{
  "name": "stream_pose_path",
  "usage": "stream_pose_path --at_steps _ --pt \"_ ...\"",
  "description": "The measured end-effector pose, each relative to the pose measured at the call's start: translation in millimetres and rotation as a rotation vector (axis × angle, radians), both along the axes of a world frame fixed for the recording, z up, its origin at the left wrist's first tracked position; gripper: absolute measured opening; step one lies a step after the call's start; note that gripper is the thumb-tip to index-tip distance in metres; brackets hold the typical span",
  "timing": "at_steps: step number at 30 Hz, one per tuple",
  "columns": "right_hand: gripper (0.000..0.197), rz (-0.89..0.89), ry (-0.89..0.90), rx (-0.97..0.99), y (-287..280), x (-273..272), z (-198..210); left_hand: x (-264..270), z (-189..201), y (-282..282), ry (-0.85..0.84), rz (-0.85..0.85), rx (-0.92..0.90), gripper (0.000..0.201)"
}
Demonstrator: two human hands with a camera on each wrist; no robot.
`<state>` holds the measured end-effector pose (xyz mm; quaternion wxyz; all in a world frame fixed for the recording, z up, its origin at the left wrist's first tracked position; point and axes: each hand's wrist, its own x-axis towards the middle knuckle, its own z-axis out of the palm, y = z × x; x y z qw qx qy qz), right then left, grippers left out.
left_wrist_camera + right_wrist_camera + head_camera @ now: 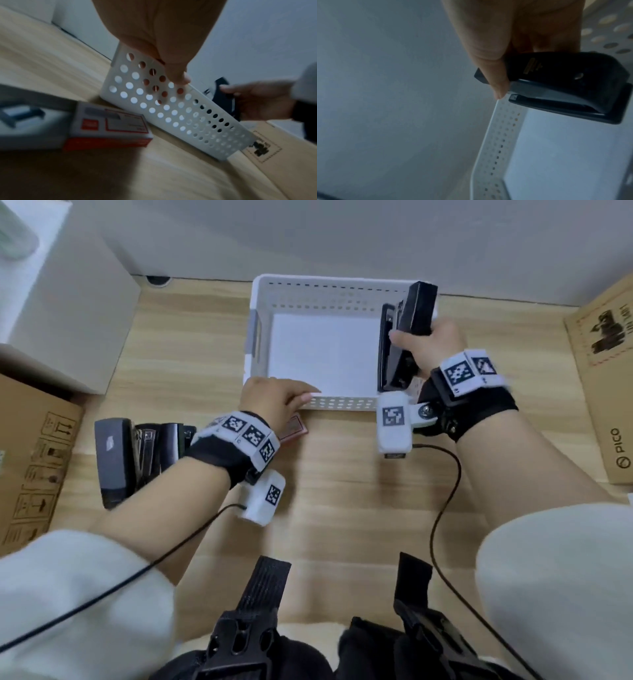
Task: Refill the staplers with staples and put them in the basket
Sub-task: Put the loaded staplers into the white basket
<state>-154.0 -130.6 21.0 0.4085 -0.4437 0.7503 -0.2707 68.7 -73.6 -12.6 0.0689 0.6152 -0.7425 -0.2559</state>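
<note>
A white perforated basket (257, 337) stands on the wooden table, its floor bare. My right hand (428, 347) grips a black stapler (419, 306), tilted on its side over the basket's right side. The right wrist view shows the thumb across the stapler (565, 81) above the basket wall (501, 135). My left hand (274, 398) grips the basket's near rim; the left wrist view shows its fingers through the holes of the basket (171, 108). Two more black staplers (137, 457) lie at the left. A red and white staple box (109, 125) sits near the basket's front left corner.
Cardboard boxes flank the table at the left (30, 460) and right (606, 371). A white box (68, 320) stands at the back left, with a grey wall behind the basket. Cables trail from both wrist cameras across the near table.
</note>
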Motion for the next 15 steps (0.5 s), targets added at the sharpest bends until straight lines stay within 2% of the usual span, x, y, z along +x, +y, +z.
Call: stream_pose_path --at_steps 3,5,7,11,15 --pt "0.046 0.146 0.282 0.099 -13.0 2.1 -13.8 -1.5 -8.4 -0.1 -0.054 0.012 -0.045 0.03" --pt "0.04 0.195 0.375 0.132 -17.1 5.1 -18.4 -1.1 -12.5 0.2 -0.061 0.021 -0.045 0.03" --pt "0.037 0.204 0.429 0.15 -20.8 6.1 -23.9 -0.3 -15.9 0.0 -0.044 0.027 -0.038 0.029" --pt "0.047 0.204 0.496 0.17 -22.8 4.3 -29.9 -0.5 -19.0 0.6 -0.017 0.034 -0.048 0.028" --pt "0.033 0.205 0.484 0.154 -20.1 2.9 -30.1 -0.9 -18.4 0.6 -0.006 0.039 -0.037 0.028"
